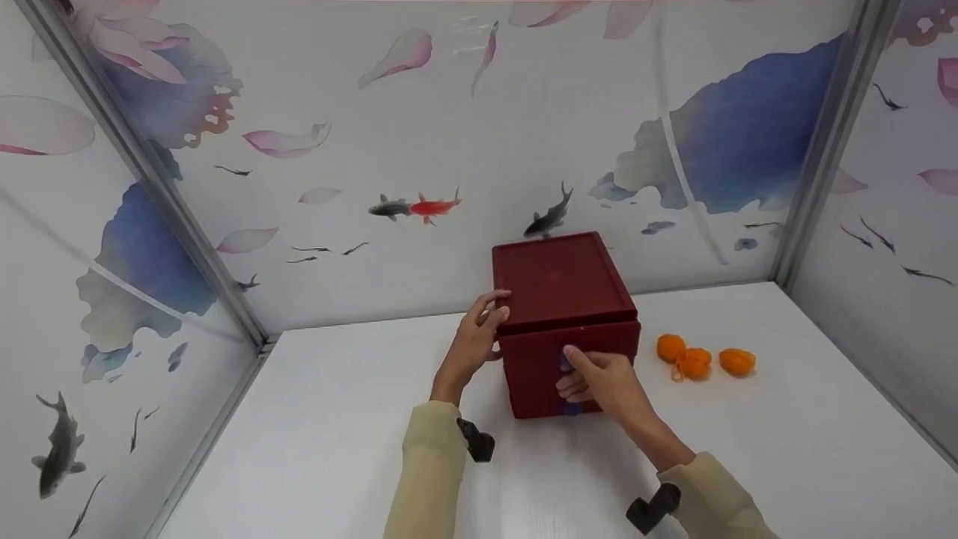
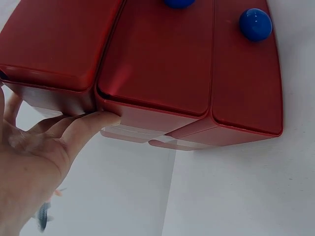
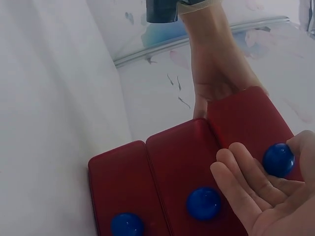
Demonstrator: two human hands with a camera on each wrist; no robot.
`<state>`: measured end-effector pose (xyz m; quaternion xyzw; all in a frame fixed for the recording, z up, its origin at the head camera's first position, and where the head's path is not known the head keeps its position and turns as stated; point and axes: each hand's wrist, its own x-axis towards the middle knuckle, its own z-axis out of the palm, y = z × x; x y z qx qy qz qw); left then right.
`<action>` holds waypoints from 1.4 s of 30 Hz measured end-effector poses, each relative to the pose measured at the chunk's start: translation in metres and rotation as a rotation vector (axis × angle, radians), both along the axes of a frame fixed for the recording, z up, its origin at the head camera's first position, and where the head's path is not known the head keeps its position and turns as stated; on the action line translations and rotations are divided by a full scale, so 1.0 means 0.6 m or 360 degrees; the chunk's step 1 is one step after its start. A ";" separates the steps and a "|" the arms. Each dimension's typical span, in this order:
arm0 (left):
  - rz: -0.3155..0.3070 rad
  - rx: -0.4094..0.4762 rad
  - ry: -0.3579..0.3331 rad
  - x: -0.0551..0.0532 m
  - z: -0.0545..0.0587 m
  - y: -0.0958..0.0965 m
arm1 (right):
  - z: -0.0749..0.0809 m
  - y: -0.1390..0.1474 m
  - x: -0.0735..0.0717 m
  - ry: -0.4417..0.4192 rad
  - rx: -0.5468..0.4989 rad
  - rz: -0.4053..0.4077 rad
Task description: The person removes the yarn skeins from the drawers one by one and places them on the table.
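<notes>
A dark red box with three stacked drawers (image 1: 539, 382) and round blue knobs stands on the white table. My right hand (image 1: 606, 378) is at its front. Thumb and fingers pinch the top drawer's blue knob (image 3: 278, 160). Two lower knobs, the middle knob (image 3: 203, 203) and the bottom knob (image 3: 127, 225), show below that hand. The top drawer (image 2: 54, 39) looks slightly proud of the lid in the head view. Against the box's left side rests my left hand (image 1: 473, 340), fingers spread along the side wall and one fingertip at the top edge.
Several small orange balls (image 1: 697, 362) lie on the table (image 1: 359, 419) right of the box, one with a thin loop of strand. Behind the box rises a white back wall (image 1: 419, 269) printed with fish and petals. Side walls with metal posts enclose the table.
</notes>
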<state>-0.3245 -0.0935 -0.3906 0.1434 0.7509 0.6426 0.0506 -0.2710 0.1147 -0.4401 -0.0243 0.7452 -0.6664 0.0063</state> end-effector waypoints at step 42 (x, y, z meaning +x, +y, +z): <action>0.0054 -0.0070 0.0067 -0.030 -0.033 -0.002 | -0.035 0.016 -0.002 -0.0297 0.0233 0.0065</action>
